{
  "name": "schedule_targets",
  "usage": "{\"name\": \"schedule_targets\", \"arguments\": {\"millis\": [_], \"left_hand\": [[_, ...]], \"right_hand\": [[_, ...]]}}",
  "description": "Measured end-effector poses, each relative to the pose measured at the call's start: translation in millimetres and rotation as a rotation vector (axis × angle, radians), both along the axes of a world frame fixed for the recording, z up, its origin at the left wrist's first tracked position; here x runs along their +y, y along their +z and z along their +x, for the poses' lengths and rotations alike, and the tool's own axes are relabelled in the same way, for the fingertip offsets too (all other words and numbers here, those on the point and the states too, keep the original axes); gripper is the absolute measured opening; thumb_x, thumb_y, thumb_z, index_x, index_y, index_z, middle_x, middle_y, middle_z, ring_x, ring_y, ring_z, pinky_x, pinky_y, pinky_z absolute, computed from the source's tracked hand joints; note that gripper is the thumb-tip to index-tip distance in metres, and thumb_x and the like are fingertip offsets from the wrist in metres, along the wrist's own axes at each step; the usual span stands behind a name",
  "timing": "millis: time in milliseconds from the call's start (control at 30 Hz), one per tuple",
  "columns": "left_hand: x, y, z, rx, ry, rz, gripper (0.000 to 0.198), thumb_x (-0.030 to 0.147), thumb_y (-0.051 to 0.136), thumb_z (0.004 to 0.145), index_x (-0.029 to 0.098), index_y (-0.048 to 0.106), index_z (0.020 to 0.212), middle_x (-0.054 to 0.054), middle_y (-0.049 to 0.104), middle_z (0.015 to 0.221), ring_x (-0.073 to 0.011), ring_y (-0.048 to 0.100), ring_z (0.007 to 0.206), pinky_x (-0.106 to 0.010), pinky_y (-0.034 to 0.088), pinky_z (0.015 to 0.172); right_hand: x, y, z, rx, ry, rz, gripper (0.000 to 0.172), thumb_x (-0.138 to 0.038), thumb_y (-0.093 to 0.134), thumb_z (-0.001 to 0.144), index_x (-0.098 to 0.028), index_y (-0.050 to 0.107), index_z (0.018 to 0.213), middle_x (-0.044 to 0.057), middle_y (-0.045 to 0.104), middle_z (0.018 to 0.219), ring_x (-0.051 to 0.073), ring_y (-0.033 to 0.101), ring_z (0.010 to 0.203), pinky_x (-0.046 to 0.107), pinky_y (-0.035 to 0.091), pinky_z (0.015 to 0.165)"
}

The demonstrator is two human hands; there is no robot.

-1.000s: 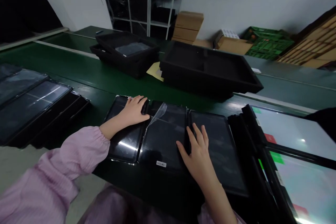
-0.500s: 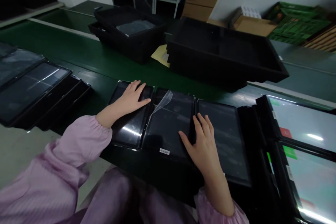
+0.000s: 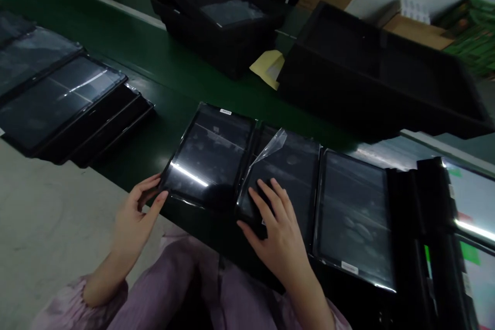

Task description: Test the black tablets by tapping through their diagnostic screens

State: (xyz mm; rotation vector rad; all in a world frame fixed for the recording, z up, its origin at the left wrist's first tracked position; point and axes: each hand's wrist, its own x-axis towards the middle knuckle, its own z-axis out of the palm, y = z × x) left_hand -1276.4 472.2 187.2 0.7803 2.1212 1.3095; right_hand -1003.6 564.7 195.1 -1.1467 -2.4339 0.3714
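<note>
- Middle dark glass panel (image 3: 284,165), its film flap (image 3: 270,145) lifting, lies between two others on the green conveyor belt (image 3: 154,118): stiff, slippery, probably fragile; best taken by its edges.
- Right hand (image 3: 274,232) open, fingers spread on it.
- Left hand (image 3: 137,214) narrow at the left panel's (image 3: 209,160) near edge; grip unclear.
</note>
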Motion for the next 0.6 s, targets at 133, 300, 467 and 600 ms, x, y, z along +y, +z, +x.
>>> {"name": "schedule_targets", "arguments": {"millis": [133, 300, 467, 600], "left_hand": [[2, -15.7, -2, -0.017, 0.029, 0.146, 0.030, 0.044, 0.080, 0.085, 0.024, 0.070, 0.106, -0.007, 0.066, 0.136, -0.0262, 0.068, 0.117, -0.042, 0.054, 0.108], [0, -22.4, -7, 0.161, -0.094, 0.110, 0.038, 0.046, 0.071, 0.092, 0.028, 0.071, 0.126, -0.007, 0.065, 0.138, -0.0270, 0.071, 0.112, -0.045, 0.063, 0.095], [-2, -28.9, -14, 0.147, -0.097, 0.182, 0.027, 0.041, 0.076, 0.091, 0.027, 0.076, 0.113, -0.006, 0.068, 0.129, -0.0255, 0.071, 0.113, -0.046, 0.062, 0.100], [-1, -28.6, -13, 0.138, -0.122, 0.175, 0.029, 0.040, 0.073, 0.093, 0.028, 0.074, 0.119, -0.007, 0.066, 0.133, -0.0276, 0.066, 0.123, -0.048, 0.059, 0.104]], "right_hand": [[-4, 0.0, -20, -0.050, -0.003, 0.038, 0.048, -0.041, 0.060, 0.101, -0.019, 0.054, 0.144, 0.015, 0.055, 0.153, 0.040, 0.037, 0.152, 0.069, 0.039, 0.119], [-4, -0.6, -22, -0.018, 0.037, 0.076, 0.027, -0.032, 0.062, 0.100, -0.022, 0.062, 0.125, 0.012, 0.059, 0.148, 0.039, 0.040, 0.150, 0.072, 0.040, 0.116], [-6, -0.9, -24, -0.013, 0.078, 0.083, 0.013, -0.024, 0.060, 0.100, -0.023, 0.063, 0.112, 0.012, 0.062, 0.144, 0.039, 0.042, 0.148, 0.075, 0.039, 0.114], [-6, 0.1, -26, -0.014, 0.090, 0.080, 0.011, -0.022, 0.059, 0.098, -0.022, 0.063, 0.109, 0.012, 0.064, 0.141, 0.039, 0.044, 0.147, 0.075, 0.040, 0.114]]}}
